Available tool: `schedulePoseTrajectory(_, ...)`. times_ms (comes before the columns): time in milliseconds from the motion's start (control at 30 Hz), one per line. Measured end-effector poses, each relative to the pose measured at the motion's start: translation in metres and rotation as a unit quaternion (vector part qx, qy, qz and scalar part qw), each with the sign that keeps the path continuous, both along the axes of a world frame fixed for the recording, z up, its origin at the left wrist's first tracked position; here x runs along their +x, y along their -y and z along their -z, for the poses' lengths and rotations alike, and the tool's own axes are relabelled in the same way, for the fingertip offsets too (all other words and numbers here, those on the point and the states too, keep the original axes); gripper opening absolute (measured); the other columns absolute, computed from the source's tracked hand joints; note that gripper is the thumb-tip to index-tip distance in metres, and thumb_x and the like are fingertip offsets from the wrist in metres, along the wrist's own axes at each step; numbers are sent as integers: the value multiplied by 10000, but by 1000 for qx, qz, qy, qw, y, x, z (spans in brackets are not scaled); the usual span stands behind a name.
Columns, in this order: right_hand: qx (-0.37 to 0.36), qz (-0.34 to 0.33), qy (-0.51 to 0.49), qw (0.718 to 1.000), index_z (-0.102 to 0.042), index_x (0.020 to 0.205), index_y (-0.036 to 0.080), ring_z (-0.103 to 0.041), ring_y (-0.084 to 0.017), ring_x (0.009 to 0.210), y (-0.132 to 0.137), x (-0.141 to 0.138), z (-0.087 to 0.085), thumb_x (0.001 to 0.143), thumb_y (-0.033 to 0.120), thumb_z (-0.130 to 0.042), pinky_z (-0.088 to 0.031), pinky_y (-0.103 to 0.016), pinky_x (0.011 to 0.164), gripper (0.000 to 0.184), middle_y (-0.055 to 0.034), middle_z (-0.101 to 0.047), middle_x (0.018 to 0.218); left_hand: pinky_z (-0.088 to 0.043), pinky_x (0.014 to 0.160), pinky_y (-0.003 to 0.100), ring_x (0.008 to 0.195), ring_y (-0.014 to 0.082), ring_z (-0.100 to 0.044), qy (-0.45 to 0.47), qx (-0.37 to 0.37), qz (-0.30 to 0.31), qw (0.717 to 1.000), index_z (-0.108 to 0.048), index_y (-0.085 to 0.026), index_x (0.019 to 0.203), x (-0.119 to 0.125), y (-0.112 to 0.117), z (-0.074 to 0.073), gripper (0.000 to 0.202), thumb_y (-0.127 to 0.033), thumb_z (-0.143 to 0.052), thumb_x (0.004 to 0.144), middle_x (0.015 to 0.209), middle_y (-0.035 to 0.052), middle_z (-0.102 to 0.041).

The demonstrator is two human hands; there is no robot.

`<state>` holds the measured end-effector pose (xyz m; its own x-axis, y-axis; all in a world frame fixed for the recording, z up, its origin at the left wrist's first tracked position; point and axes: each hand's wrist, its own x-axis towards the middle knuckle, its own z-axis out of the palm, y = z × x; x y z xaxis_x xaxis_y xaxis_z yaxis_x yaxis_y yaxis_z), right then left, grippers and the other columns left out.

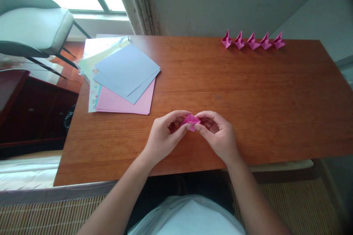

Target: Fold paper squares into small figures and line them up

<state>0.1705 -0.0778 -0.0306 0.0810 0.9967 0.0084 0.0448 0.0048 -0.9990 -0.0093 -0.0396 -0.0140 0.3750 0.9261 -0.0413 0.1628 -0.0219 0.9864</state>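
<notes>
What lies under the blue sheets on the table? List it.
Pink sheets and pale papers stick out from beneath the blue sheets; anything under the middle is covered and cannot be seen.

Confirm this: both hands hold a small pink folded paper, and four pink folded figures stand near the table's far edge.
The count is wrong: the head view shows five pink folded figures near the far edge of the table. The left hand and right hand do hold the small pink folded paper.
</notes>
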Motion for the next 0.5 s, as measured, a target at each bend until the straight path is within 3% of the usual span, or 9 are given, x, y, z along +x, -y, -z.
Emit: schedulePoseTrajectory(500,-44,1,19,999,-732,918,230,-727,-180,815,-3,-1,-4,837,346,-785,-610,-296,729,151,-33,-767,906,-537,651,235,750,155,-715,2,-13,-3,1000,-683,-175,1018,1,1,0,136,-262,-696,914,879,52,-758)
